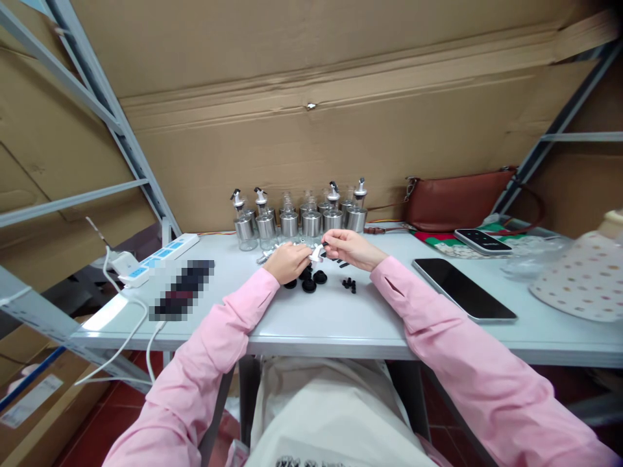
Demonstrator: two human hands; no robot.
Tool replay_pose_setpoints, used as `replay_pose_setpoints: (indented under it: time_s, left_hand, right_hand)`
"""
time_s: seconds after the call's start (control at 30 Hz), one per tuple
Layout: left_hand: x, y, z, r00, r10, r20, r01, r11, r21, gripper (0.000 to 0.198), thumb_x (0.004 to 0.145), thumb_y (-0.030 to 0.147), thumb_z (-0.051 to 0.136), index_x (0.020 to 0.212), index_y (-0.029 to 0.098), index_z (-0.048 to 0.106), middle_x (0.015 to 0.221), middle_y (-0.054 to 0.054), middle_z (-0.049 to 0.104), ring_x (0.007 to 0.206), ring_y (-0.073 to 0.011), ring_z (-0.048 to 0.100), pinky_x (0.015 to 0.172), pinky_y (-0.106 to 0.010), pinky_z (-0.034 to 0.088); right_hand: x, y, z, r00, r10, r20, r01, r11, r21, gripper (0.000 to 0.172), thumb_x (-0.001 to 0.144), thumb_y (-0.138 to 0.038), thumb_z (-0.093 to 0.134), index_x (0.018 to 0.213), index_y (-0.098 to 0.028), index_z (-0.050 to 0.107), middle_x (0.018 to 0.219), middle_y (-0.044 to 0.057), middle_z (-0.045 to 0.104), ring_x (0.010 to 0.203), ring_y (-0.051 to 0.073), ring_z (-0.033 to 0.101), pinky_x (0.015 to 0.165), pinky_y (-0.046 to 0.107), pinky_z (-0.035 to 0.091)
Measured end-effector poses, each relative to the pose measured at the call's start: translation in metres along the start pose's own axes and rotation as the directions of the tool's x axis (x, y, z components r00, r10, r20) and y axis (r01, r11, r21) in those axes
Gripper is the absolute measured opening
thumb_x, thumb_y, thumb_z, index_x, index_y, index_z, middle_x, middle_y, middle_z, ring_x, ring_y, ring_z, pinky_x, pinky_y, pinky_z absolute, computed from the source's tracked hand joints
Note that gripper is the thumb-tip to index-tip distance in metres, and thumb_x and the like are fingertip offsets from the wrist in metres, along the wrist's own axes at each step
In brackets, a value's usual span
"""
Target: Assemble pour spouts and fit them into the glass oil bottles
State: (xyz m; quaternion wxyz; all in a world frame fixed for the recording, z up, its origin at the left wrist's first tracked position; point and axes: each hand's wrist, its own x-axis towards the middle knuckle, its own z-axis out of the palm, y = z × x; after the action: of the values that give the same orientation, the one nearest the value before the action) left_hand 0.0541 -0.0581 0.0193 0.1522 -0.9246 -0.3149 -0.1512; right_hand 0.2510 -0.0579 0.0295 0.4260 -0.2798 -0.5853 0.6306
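My left hand point(287, 262) is closed on a shiny silver-white pourer spout point(317, 252), which sticks out past its fingertips. Against the end of that spout, my right hand point(354, 248) pinches a small black piece point(325, 244); whether the two parts are joined I cannot tell. Several black round stoppers point(309, 285) lie just below my left hand. Small black plugs point(349, 284) form a cluster under my right hand, with thin black strips point(343, 264) beside its fingers. More silver parts point(263, 258) are partly hidden behind my left hand.
Glass bottles with steel sleeves point(289, 224) stand in rows at the back, some topped with pourers. A black phone point(464, 288), a speaker-like device point(483, 241), a brown bag point(452, 201) and a dotted shade point(574, 279) are on the right. A power strip point(160, 258) lies left.
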Motion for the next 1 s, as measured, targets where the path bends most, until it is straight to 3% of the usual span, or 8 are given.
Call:
replay_pose_setpoints:
  time_s: [0.6,0.8,1.0]
  left_hand:
    - [-0.001,0.001,-0.002,1.0,0.003,-0.005,-0.003,1.0,0.006,0.025,0.091,0.023,0.029,0.082,0.017,0.052,0.079,-0.005,0.061,0.075,-0.0162,0.056,0.069,-0.029,0.035]
    - [-0.001,0.0,0.0,1.0,0.004,-0.004,-0.004,1.0,-0.012,0.023,0.091,0.021,0.03,0.085,0.016,0.051,0.083,-0.006,0.062,0.079,-0.0166,0.057,0.07,-0.03,0.036]
    - [0.0,0.0,0.001,1.0,0.01,-0.005,-0.01,1.0,0.003,0.023,0.091,0.021,0.03,0.083,0.016,0.051,0.081,-0.005,0.062,0.077,-0.0164,0.057,0.07,-0.029,0.036]
  right_hand:
    - [0.002,0.006,0.0,1.0,0.023,0.019,-0.024,0.999,0.033,0.033,0.064,-0.038,0.073,0.078,-0.014,0.055,0.058,-0.004,0.052,0.052,0.005,0.044,0.056,0.023,0.036]
    - [0.003,0.009,0.001,0.989,0.096,0.115,-0.1,0.995,0.028,0.037,0.073,-0.047,0.061,0.087,-0.012,0.059,0.06,-0.003,0.046,0.057,0.008,0.044,0.052,0.023,0.033]
    - [0.003,0.01,0.001,0.984,0.072,0.164,-0.076,0.997,0.017,0.035,0.074,-0.047,0.06,0.087,-0.015,0.058,0.058,-0.005,0.038,0.055,0.008,0.038,0.054,0.024,0.033]
